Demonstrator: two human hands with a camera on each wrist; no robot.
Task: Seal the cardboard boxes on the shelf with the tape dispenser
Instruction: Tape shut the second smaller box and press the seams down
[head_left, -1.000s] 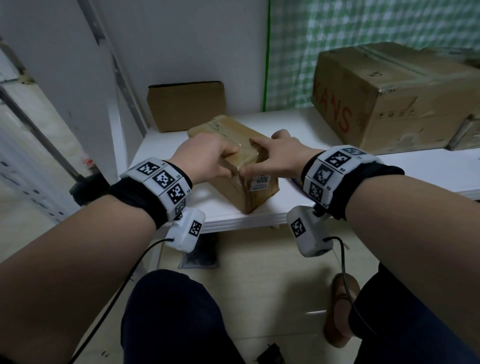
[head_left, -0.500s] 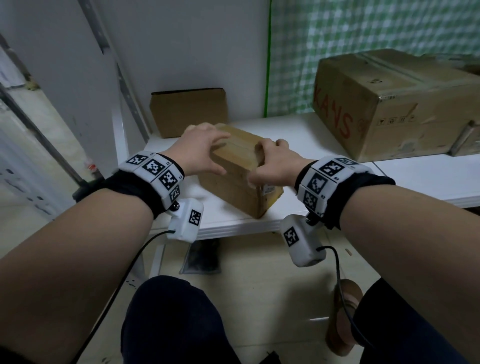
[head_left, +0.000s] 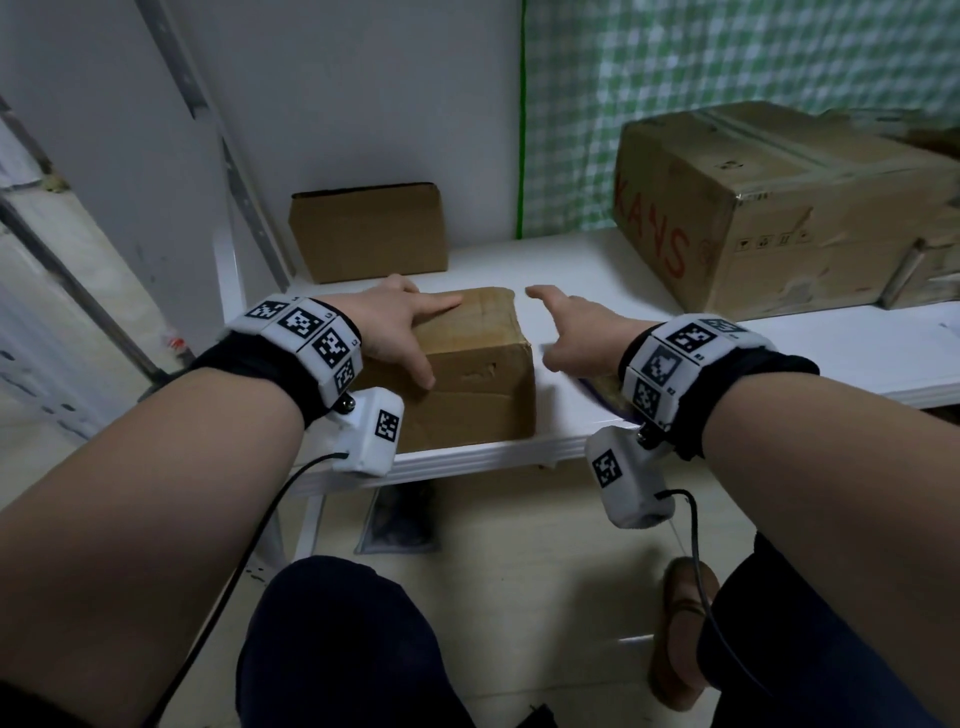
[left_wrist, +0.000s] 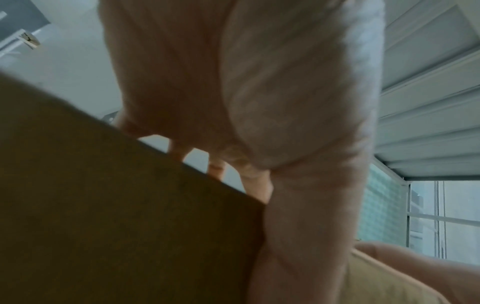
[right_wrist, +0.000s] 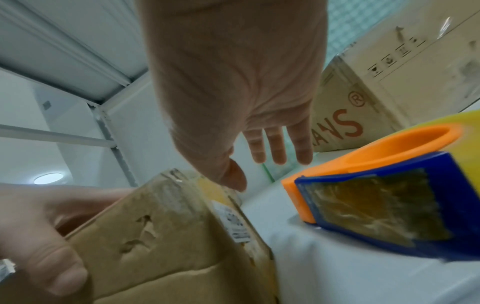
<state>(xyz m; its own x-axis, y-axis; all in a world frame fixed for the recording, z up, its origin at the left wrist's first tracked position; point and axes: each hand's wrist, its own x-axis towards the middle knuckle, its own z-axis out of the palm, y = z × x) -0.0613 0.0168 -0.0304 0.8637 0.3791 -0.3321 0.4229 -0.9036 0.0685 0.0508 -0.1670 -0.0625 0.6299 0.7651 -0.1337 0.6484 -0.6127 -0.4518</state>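
Observation:
A small cardboard box (head_left: 467, 374) sits flat near the front edge of the white shelf (head_left: 587, 275). My left hand (head_left: 400, 322) rests on it, straight fingers across the top and thumb down the front face; the left wrist view shows the fingers (left_wrist: 215, 170) reaching over the box (left_wrist: 116, 205). My right hand (head_left: 566, 332) hovers open just right of the box, touching nothing. The right wrist view shows that hand (right_wrist: 233, 92) spread, the box (right_wrist: 168, 236) with a label on its side, and the blue-and-orange tape dispenser (right_wrist: 376, 195) lying on the shelf under my right wrist.
A large taped box with red lettering (head_left: 779, 208) fills the shelf's right side. Another small brown box (head_left: 369, 231) stands against the back wall on the left. A white shelf post (head_left: 228, 291) rises at the left. Bare shelf lies between the boxes.
Both hands held the box, tilted and turned; now it lies flat and square to the front edge. My right hand has let go and moved right, and my left fingers have flattened on top.

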